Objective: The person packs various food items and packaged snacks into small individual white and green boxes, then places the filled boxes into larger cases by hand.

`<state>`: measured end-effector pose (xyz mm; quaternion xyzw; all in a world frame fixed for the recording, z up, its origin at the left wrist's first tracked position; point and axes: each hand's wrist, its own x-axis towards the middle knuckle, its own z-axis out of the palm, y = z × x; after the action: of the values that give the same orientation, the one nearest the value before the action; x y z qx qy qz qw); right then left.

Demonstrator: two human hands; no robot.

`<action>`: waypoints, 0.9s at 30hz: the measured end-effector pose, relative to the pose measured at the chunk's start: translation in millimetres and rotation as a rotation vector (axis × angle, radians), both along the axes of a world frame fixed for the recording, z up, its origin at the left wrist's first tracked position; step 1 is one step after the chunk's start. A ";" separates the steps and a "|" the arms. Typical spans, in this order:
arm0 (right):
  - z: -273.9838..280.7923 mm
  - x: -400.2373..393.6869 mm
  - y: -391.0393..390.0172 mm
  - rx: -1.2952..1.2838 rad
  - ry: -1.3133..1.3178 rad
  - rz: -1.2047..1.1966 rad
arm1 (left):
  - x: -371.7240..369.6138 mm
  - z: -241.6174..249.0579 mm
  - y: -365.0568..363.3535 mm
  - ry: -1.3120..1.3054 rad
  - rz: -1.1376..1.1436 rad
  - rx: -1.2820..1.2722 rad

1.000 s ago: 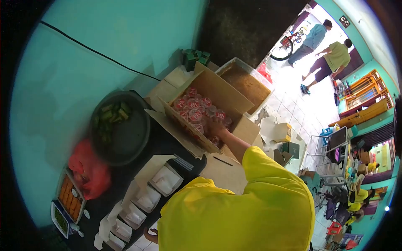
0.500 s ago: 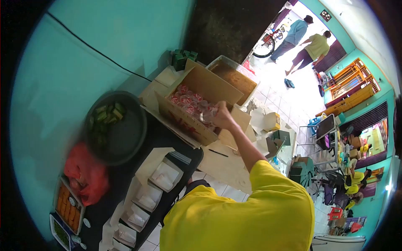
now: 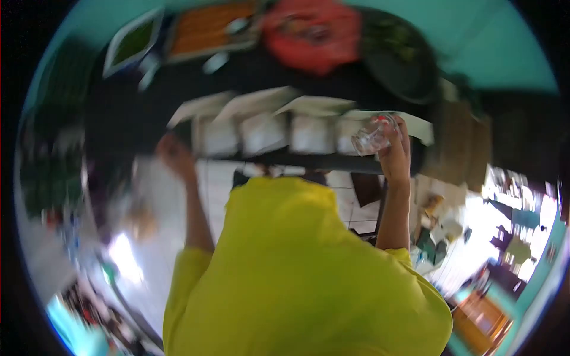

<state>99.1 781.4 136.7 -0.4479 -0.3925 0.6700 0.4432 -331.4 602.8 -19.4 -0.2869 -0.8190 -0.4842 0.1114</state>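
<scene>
My right hand (image 3: 396,145) is closed around clear plastic cups with red print (image 3: 375,135), held over the right end of a row of open white boxes (image 3: 312,135). The boxes stand along the near edge of a black table (image 3: 237,80), their lids raised on the far side, with pale contents inside. My left hand (image 3: 175,155) is beside the left end of the row, smeared by motion, so its fingers cannot be made out.
Behind the boxes are a tray of orange-brown food (image 3: 208,26), a tray of green food (image 3: 132,44), a red plastic bag (image 3: 314,29) and a dark round basin (image 3: 399,53) with green pieces. Cardboard (image 3: 454,142) is at the right. People stand in the bright doorway.
The view has swung from the carton of cups to the row of boxes. My right hand has left the carton with clear cups in it. My left hand has come into view.
</scene>
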 end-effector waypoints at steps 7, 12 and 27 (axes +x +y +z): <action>-55.6 -220.6 -35.2 0.362 -0.415 0.633 | 4.6 -17.3 -52.7 -0.441 -0.030 -0.202; -117.3 -306.1 -63.0 0.635 -0.468 0.828 | 2.8 -67.0 -49.5 -0.434 -0.216 -0.299; -223.0 -347.0 -86.7 0.488 -0.719 0.936 | -4.5 -71.1 -45.1 -0.794 -0.443 -0.281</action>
<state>-247.9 694.7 -86.3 -0.3121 -0.8120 0.4921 0.0336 -336.0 557.7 -90.5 -0.2597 -0.7749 -0.4529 -0.3563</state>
